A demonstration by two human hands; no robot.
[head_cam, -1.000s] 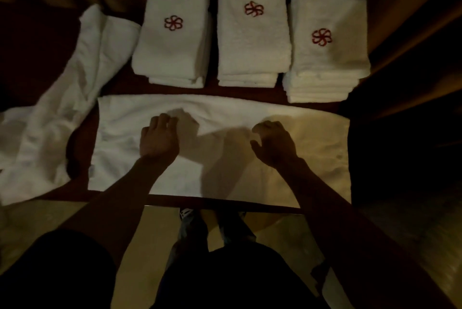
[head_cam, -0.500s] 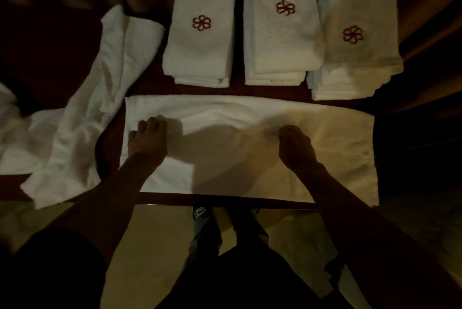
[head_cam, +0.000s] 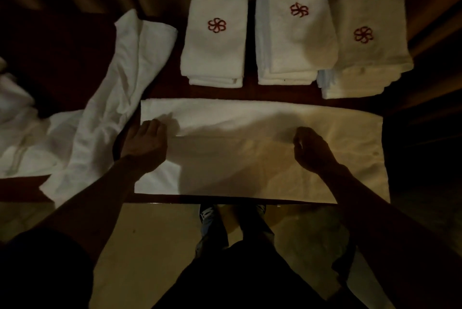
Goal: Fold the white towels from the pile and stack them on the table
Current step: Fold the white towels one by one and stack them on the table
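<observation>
I had the towel [head_cam: 250, 118] laid long across the near edge of the counter [head_cam: 251, 91], so both ends were in reach for the next fold. My left hand [head_cam: 146, 143] lay flat on its left end, fingers [head_cam: 155, 126] released, pressing to pin the cloth. My right hand [head_cam: 312, 148] sat right of the middle, fingers curled onto the cloth; in that dim light I cannot tell whether they pinched it. The three folded stacks [head_cam: 295, 33] waited just behind, the unfolded pile [head_cam: 100, 108] at my left.
</observation>
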